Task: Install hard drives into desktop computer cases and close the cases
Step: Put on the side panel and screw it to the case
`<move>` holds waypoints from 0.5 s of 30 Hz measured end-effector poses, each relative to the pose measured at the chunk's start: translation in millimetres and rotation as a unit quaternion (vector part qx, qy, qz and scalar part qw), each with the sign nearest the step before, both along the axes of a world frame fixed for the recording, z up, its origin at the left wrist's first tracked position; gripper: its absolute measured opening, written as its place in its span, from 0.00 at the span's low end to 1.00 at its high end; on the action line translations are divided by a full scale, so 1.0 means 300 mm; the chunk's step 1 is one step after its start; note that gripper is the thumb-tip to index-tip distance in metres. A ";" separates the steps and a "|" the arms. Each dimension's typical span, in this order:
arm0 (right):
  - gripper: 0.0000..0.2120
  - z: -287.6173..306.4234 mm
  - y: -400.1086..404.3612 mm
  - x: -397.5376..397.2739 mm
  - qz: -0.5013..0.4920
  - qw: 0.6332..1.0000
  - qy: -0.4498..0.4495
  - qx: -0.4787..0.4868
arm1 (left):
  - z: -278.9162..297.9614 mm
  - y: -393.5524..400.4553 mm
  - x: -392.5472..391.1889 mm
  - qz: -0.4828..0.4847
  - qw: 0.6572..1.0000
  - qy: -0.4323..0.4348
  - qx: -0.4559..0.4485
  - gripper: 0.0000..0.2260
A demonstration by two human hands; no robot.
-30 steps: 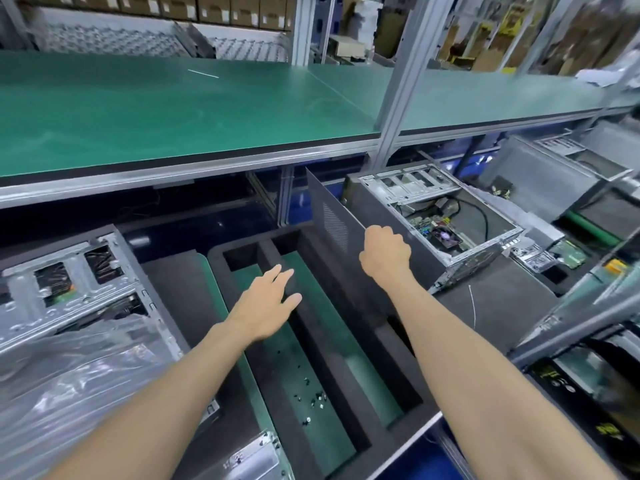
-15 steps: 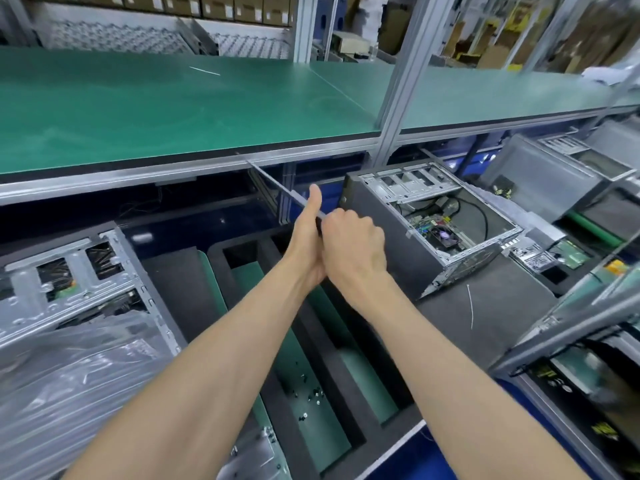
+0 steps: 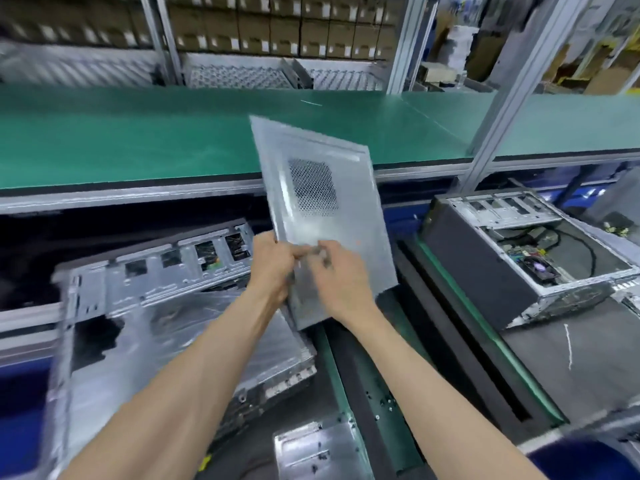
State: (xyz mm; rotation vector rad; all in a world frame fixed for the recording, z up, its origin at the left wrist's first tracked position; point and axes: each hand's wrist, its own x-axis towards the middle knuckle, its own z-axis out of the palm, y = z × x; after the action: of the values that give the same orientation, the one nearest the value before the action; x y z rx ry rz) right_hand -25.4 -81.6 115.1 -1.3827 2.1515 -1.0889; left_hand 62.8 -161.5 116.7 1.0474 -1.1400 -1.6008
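My left hand (image 3: 273,261) grips the lower left edge of the side panel (image 3: 322,209), fingers curled round the rim. My right hand (image 3: 341,275) lies against the panel's lower face with its fingers bent onto the metal; motion blur keeps me from telling whether the thumb wraps behind the edge, but I read it as a hold, not a flat press. Between them the panel hangs in the air, clear of everything below.

The panel stands nearly upright, tipped a little. Its long axis runs from my hands up and away, leaning slightly left at the top, and its top corner overlaps the green shelf (image 3: 138,140) in my view. The bare silver inner face is turned toward me, with the perforated vent patch (image 3: 313,187) in the upper half.

Directly below and to the left lies an open case (image 3: 152,282) on the counter (image 3: 540,362), with a plastic bag (image 3: 187,327) draped over it. To the right a second open case (image 3: 526,258) lies on its side, board and cables exposed. Loose screws (image 3: 384,403) sit in the foam tray (image 3: 388,375) between them.

As I judge it, the task is mid-way at best: both cases in sight are uncovered, I cannot make out a hard drive in either one, and I cannot tell which case this panel is meant for. Seating the panel, fastening it, and the other case all remain.
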 end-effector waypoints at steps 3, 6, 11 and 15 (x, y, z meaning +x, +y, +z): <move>0.16 0.050 -0.053 0.062 0.001 0.932 -0.349 -0.098 | 0.038 -0.001 0.124 0.012 0.978 -0.084 -0.189 0.15; 0.27 0.122 -0.076 0.070 0.048 0.799 -0.571 -0.182 | 0.080 0.030 0.242 0.001 0.876 -0.221 -0.429 0.14; 0.37 0.133 0.013 -0.017 0.154 0.655 -0.699 -0.243 | 0.084 0.086 0.432 -0.102 0.604 -0.464 -0.639 0.28; 0.27 0.059 0.084 -0.082 0.139 0.746 -0.635 -0.145 | -0.007 0.128 0.581 -0.069 0.447 -0.530 -0.717 0.28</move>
State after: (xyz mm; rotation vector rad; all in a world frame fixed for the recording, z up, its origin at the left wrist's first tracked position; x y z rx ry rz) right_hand -49.9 -56.3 132.6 -0.5843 0.7645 -1.5834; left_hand 237.0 -123.1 114.6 0.5066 -2.5862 0.6516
